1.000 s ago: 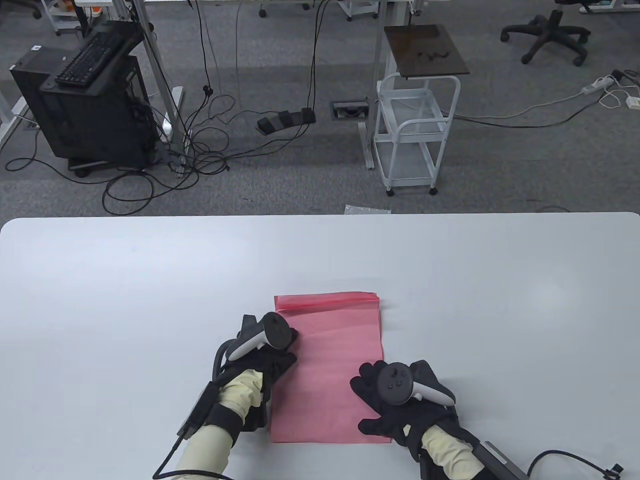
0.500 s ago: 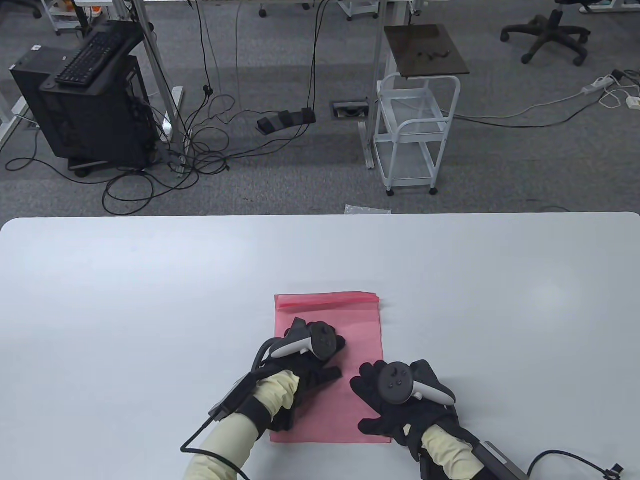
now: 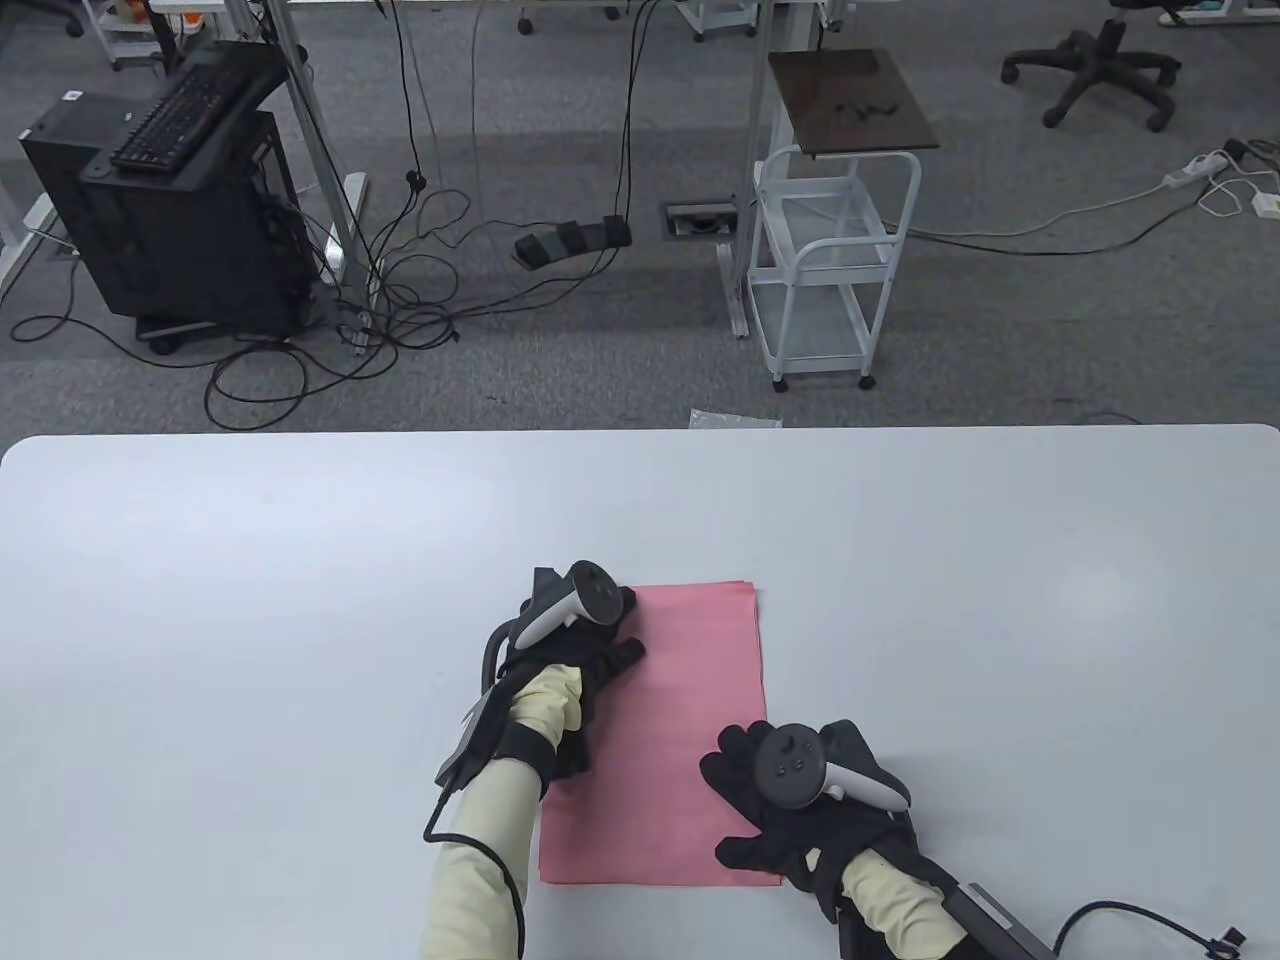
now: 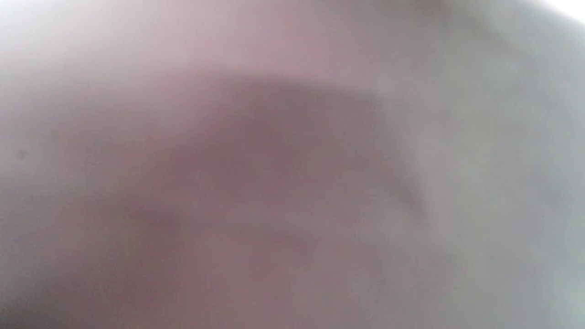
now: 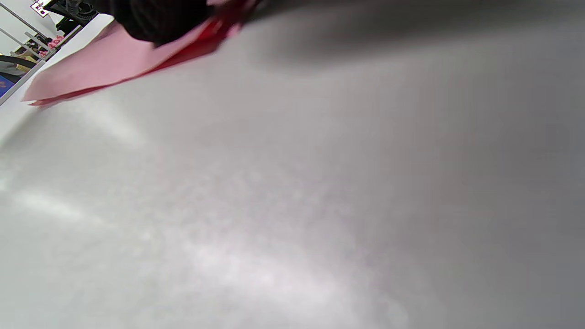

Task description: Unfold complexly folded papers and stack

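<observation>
— Pink paper [image 3: 665,740], a stack of sheets with its far edges slightly fanned, is seen lying flat on the near middle of the white table [image 3: 250,560]. Which step is judged to be in hand?

— Smoothing and squaring the stack, it would seem. No folded piece is visible anywhere on the table, so the unfolding is judged largely done for what can be seen. The far left corner of the paper is covered by the left hand [image 3: 570,650], with the thumb laid out across the sheet toward the right.

— And how are the hands held?

— The right hand [image 3: 790,800] is spread flat, fingers apart, pressed on the near right corner of the paper, so that the stack is pinned. Whether the left hand's fingers are curled over the corner or laid flat cannot be told: they are hidden under the tracker in the table view, and the left wrist view is nothing but a pinkish blur.

— Is anything added by the right wrist view?

— Only that the paper's right edge [image 5: 114,64] is shown slightly lifted off the table, in thin layers, under the dark glove.

— What is called for next?

— A light press along the far edge is probably needed, with the near corner held, so that thin sheets are flattened without being slid apart.
</observation>
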Demonstrator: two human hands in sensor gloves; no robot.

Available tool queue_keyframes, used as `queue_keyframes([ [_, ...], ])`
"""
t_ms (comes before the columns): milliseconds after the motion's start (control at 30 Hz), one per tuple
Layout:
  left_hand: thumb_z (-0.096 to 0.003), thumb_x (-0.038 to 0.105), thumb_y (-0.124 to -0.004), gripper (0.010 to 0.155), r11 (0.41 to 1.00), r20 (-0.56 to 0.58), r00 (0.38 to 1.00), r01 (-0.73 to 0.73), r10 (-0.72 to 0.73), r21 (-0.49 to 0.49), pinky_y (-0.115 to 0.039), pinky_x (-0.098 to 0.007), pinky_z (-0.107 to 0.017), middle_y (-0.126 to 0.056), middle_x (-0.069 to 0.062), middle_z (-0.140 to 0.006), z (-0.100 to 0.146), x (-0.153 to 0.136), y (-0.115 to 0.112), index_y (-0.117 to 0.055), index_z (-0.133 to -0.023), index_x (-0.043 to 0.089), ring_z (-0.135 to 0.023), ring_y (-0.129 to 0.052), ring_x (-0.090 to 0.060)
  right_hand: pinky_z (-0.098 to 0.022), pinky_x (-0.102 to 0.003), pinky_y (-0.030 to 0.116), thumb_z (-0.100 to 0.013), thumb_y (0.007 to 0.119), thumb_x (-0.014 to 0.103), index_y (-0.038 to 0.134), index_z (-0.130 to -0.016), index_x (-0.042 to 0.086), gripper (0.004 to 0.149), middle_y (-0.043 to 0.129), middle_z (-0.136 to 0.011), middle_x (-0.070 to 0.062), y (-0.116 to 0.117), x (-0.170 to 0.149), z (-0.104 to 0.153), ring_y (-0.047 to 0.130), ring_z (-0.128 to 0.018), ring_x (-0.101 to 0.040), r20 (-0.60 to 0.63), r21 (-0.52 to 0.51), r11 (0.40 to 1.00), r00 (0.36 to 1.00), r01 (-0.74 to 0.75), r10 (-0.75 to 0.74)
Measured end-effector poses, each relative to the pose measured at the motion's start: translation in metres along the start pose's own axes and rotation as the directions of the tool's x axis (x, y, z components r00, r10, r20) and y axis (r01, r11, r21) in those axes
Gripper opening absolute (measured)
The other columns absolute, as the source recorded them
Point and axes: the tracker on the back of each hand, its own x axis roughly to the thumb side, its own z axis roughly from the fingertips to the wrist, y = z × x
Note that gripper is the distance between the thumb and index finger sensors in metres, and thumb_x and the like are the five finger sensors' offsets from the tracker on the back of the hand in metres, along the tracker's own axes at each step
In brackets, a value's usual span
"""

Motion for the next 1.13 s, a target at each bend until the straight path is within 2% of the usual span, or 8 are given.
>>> queue_keyframes([
  [100, -0.0539, 0.058, -0.051, 0.068, 1.0, 0.02, 1.0, -0.016, 0.016, -0.009, 0.008, -0.05, -0.072, 0.013, 0.022, -0.109, 0.01, 0.001, 0.0, -0.004, -0.101, 0.048, -0.106, 0.016, -0.012, -0.066, -0.048, -0.013, -0.049, 0.064, 0.056, 0.014, -0.104, 0.044, 0.075, -0.005, -0.111, 0.02, 0.0, 0.0, 0.0, -0.015, -0.099, -0.009, 0.004, 0.0, 1.0, 1.0, 0.004, -0.004],
  [167, -0.0541, 0.058, -0.051, 0.069, 0.995, 0.093, 0.995, -0.043, 0.035, 0.087, 0.008, -0.051, -0.071, 0.017, 0.02, -0.107, 0.022, 0.001, 0.001, -0.003, -0.102, 0.047, -0.104, 0.018, -0.014, -0.067, -0.049, -0.01, -0.051, 0.063, 0.054, 0.017, -0.106, 0.043, 0.072, -0.003, -0.113, 0.018, -0.003, 0.001, 0.001, -0.012, -0.1, -0.011, 0.012, -0.013, 1.0, 1.0, 0.011, -0.011],
  [233, -0.0547, 0.058, -0.051, 0.069, 0.979, 0.185, 0.982, -0.074, 0.038, 0.192, 0.007, -0.052, -0.07, 0.017, 0.017, -0.108, 0.045, 0.002, 0.003, -0.004, -0.104, 0.045, -0.103, 0.018, -0.017, -0.068, -0.049, -0.01, -0.052, 0.061, 0.053, 0.022, -0.107, 0.04, 0.069, 0.002, -0.114, 0.017, -0.007, 0.004, 0.002, -0.01, -0.101, -0.012, 0.019, -0.029, 0.999, 0.999, 0.032, -0.032],
  [367, -0.0558, 0.057, -0.05, 0.068, 0.959, 0.252, 0.966, -0.118, 0.052, 0.257, 0.006, -0.054, -0.07, 0.014, 0.014, -0.11, 0.094, 0.003, -0.006, -0.004, -0.105, 0.044, -0.104, 0.016, -0.02, -0.068, -0.049, -0.01, -0.053, 0.059, 0.052, 0.024, -0.108, 0.04, 0.066, 0.003, -0.115, 0.016, -0.018, 0.01, 0.009, -0.011, -0.101, -0.012, 0.024, -0.08, 0.995, 0.998, 0.061, -0.06],
  [500, -0.0564, 0.056, -0.05, 0.068, 0.952, 0.271, 0.962, -0.117, 0.037, 0.284, 0.006, -0.054, -0.07, 0.011, 0.013, -0.112, 0.149, 0.007, -0.027, -0.006, -0.107, 0.042, -0.105, 0.015, -0.021, -0.067, -0.048, -0.011, -0.053, 0.059, 0.051, 0.024, -0.108, 0.04, 0.066, 0.003, -0.115, 0.015, -0.041, 0.026, 0.026, -0.012, -0.101, -0.011, 0.032, -0.239, 0.964, 0.993, 0.118, -0.113],
  [667, -0.0572, 0.056, -0.051, 0.068, 0.947, 0.267, 0.963, -0.108, 0.025, 0.301, 0.005, -0.055, -0.07, 0.009, 0.01, -0.114, 0.194, 0.008, -0.058, -0.01, -0.108, 0.04, -0.105, 0.013, -0.024, -0.067, -0.048, -0.011, -0.053, 0.06, 0.051, 0.025, -0.108, 0.041, 0.066, 0.005, -0.116, 0.015, -0.042, 0.051, 0.051, -0.012, -0.101, -0.01, 0.031, -0.377, 0.92, 0.994, 0.106, -0.102],
  [833, -0.0572, 0.055, -0.052, 0.068, 0.924, 0.281, 0.96, -0.109, 0.001, 0.368, 0.005, -0.055, -0.07, 0.008, 0.01, -0.114, 0.208, 0.004, -0.083, -0.011, -0.109, 0.039, -0.105, 0.013, -0.024, -0.067, -0.048, -0.01, -0.052, 0.062, 0.05, 0.027, -0.108, 0.04, 0.066, 0.008, -0.116, 0.013, -0.018, 0.063, 0.057, -0.01, -0.101, -0.011, -0.027, -0.395, 0.919, 0.999, 0.019, -0.033],
  [1133, -0.0574, 0.055, -0.051, 0.067, 0.922, 0.291, 0.957, -0.104, -0.01, 0.373, 0.004, -0.055, -0.07, 0.008, 0.009, -0.114, 0.209, 0.006, -0.079, -0.011, -0.109, 0.038, -0.105, 0.013, -0.024, -0.067, -0.048, -0.011, -0.052, 0.062, 0.05, 0.026, -0.107, 0.041, 0.066, 0.007, -0.116, 0.014, -0.009, 0.063, 0.045, -0.011, -0.101, -0.01, -0.031, -0.334, 0.942, 0.999, -0.002, -0.008],
])
